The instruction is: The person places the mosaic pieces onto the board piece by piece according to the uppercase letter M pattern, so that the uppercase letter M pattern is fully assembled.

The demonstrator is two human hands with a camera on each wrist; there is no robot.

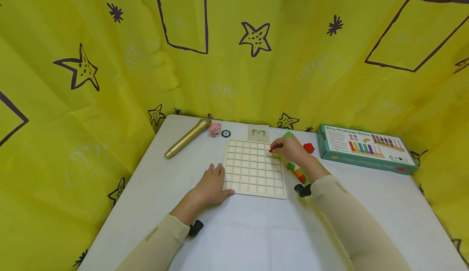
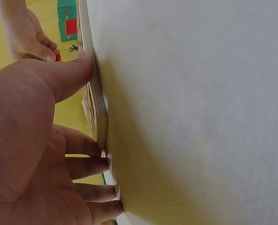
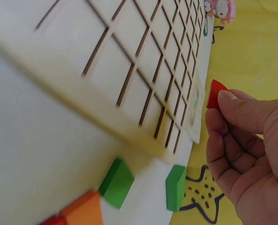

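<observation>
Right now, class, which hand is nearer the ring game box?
Right: the right hand is left of the box; the left hand is farther left, touching the board.

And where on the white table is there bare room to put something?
Bare: in front of the grid board, between left sleeve and right sleeve; also between right sleeve and game box. Crowded: the board's right side, with coloured blocks; its far side, with a card; its far left corner, with disc and pink figure.

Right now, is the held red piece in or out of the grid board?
Out: in the right wrist view, the right hand pinches the red piece apart from the grid board.
</observation>
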